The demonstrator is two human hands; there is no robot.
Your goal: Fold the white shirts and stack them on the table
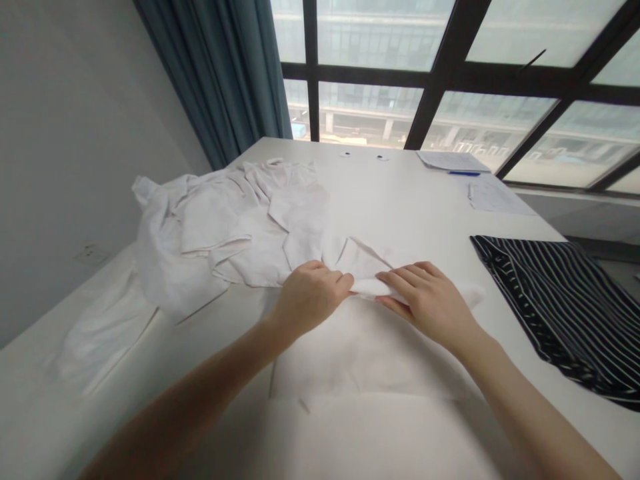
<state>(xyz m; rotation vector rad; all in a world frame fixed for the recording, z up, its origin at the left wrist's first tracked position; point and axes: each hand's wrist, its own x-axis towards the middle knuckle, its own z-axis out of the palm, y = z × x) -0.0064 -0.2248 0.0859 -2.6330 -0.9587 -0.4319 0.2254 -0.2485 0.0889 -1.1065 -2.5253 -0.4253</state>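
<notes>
A white cloth (375, 353) lies spread on the table, and its far part is gathered into a thick fold. My left hand (314, 293) is closed in a fist on the left part of that fold. To its right, my right hand (425, 297) pinches the same fold, fingers on top and thumb underneath. A short gap of folded cloth shows between the two hands. Beyond them a loose corner of white fabric (360, 255) stands up a little. At the left, a crumpled heap of white clothes (235, 213) reaches close to my left hand.
A black-and-white striped cloth (565, 307) lies on the right side of the white table (370, 193). Papers (453, 161) and a blue pen (464, 174) are at the far right. Behind stand a blue curtain (225, 73) and dark-framed windows (370, 77).
</notes>
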